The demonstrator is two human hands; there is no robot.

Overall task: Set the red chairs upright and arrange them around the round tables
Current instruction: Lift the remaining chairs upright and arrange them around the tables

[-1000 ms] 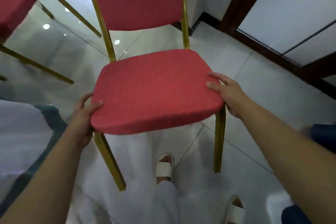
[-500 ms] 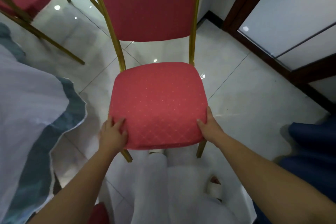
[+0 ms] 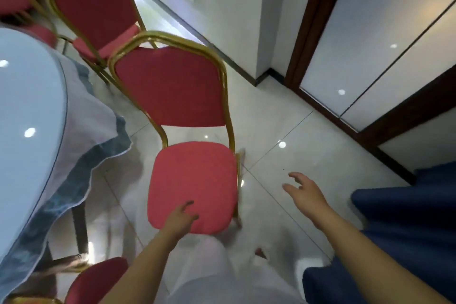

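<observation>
Chair (image 3: 192, 185): upright at frame centre, just beside the round table (image 3: 29, 106) at left
Left hand (image 3: 179, 221): fingers relaxed on the seat front, gripping nothing
Right hand (image 3: 306, 192): spread, empty, lower right
Progress: this chair looks placed; others probably remain

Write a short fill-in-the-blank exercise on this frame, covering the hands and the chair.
The left hand touches the ____ of the nearest red chair.
The right hand is open and holds ____.
The round table stands on the picture's ____ side.
Missing words: seat; nothing; left.
</observation>
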